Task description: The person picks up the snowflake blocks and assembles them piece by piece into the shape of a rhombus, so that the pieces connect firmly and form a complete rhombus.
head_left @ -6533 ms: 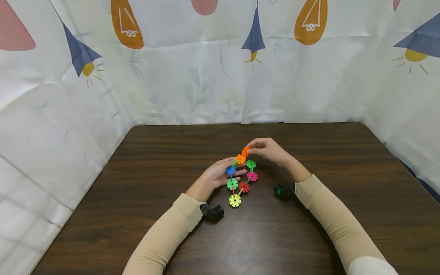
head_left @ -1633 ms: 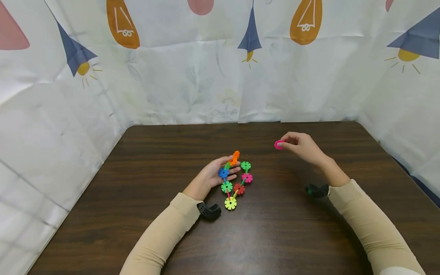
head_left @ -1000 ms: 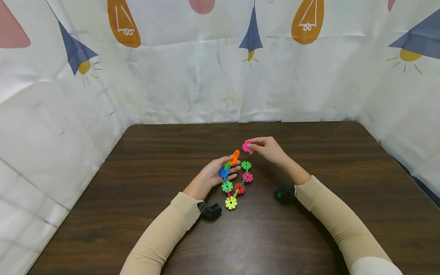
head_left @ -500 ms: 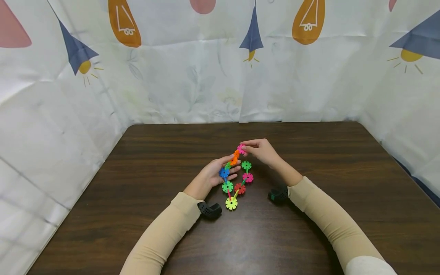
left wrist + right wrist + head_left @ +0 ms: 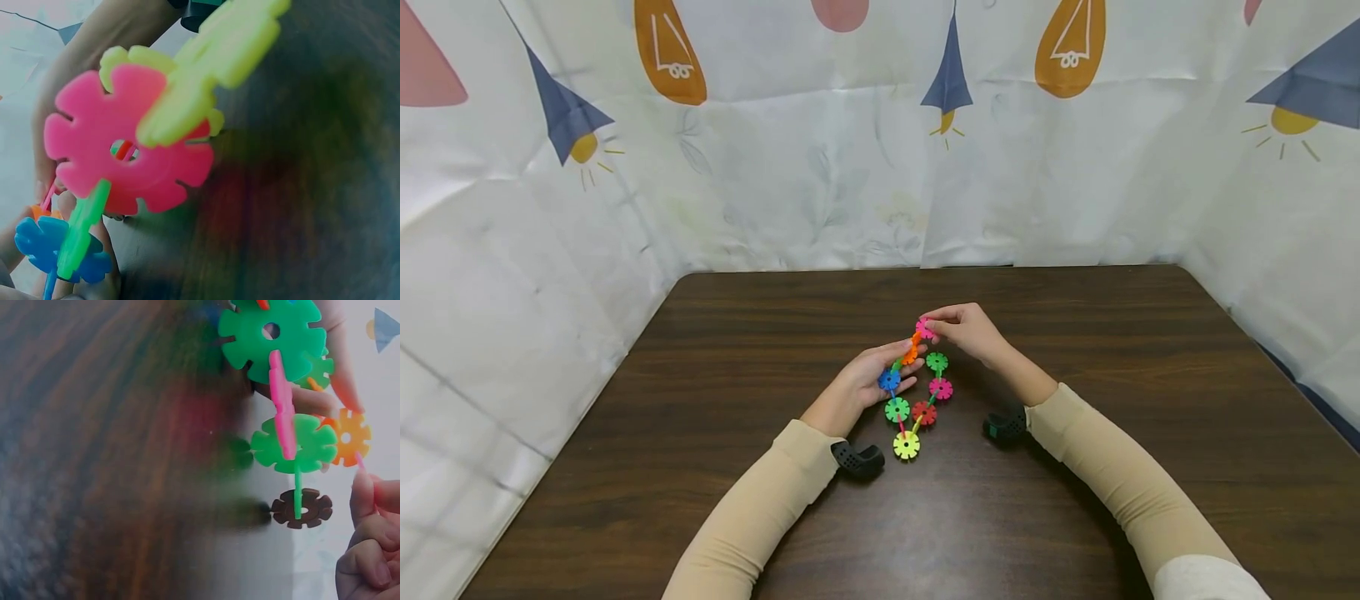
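Note:
A chain of slotted snowflake discs hangs in a loop above the table. My left hand (image 5: 867, 375) grips it near the orange discs (image 5: 911, 354), fingers extended behind the chain. My right hand (image 5: 973, 333) pinches a pink disc (image 5: 926, 328) against the chain's upper orange end; whether its slot is engaged I cannot tell. Below run a blue disc (image 5: 889, 380), a green disc (image 5: 897, 409), a yellow disc (image 5: 906, 445), a red disc (image 5: 923, 413), another pink disc (image 5: 941, 389) and another green disc (image 5: 937, 362). The right wrist view shows a brown disc (image 5: 301, 508) at the other end.
The dark wooden table (image 5: 760, 333) spreads under both arms. A white patterned cloth (image 5: 850, 183) hangs behind and along both sides of it. Black wrist devices sit on the left wrist (image 5: 859, 461) and the right wrist (image 5: 1004, 426).
Earlier my right hand held an orange disc at the chain's end. It then came in from the right with a pink disc, which now meets that end. My left hand kept holding the chain.

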Demonstrator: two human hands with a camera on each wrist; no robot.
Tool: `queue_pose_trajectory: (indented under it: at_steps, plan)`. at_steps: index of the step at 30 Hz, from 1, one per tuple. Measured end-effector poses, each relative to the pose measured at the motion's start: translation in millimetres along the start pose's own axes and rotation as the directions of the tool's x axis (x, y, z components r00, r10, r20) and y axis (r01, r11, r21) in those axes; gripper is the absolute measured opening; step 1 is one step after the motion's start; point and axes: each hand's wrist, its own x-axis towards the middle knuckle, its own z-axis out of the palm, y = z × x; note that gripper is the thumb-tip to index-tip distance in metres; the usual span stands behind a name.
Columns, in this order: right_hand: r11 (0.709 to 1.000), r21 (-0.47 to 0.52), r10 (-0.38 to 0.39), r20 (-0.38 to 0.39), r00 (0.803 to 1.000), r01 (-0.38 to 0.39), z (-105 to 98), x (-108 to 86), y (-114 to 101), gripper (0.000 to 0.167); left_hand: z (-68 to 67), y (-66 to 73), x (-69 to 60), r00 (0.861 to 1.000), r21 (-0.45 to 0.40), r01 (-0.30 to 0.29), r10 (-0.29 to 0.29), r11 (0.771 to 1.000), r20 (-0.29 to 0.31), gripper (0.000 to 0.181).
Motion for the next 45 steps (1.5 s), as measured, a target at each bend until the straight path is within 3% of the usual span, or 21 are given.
queue_pose_trajectory:
  at_steps: [15,21,25,28,32,35,38,45]
  plan:
    - [0.995,-0.094,-0.009,0.054,0.998,0.014,1,-0.1,-7,0.024,0.0,-0.8,0.5,1.0,-0.011,-0.001,0.0,1.0,-0.024,0.041]
    - [0.99,-0.138,-0.029,0.095,0.995,0.042,-8,2.4,4,0.04,-0.1,-1.3,1.4,1.0,0.002,-0.011,0.011,1.0,0.0,0.043]
    - [0.982,-0.19,0.029,0.121,0.992,-0.005,-18,2.9,10,0.048,0.5,-0.9,1.3,1.0,-0.001,-0.012,0.012,1.0,0.009,0.043]
    - [0.961,-0.275,0.085,0.19,0.978,-0.03,-24,2.1,13,0.051,0.2,-0.1,0.5,1.0,-0.008,-0.009,0.009,1.0,0.006,0.042]
    - [0.938,-0.346,0.1,0.316,0.944,0.017,-25,1.3,16,0.051,-0.7,0.7,-1.3,1.0,0.002,-0.022,0.022,1.0,0.002,0.044]
    - [0.94,-0.336,0.075,0.361,0.929,0.055,-23,2.1,17,0.045,-0.5,2.1,-2.2,0.998,0.033,-0.058,0.059,0.998,-0.008,0.047]
    - [0.948,-0.31,0.051,0.362,0.931,0.068,-20,3.0,17,0.039,0.2,4.0,-3.5,0.994,0.08,-0.105,0.107,0.991,-0.028,0.049]
    - [0.982,-0.191,0.06,0.346,0.936,0.008,-15,4.3,15,0.041,-1.7,6.2,-4.8,0.981,0.168,-0.182,0.19,0.969,-0.028,0.058]
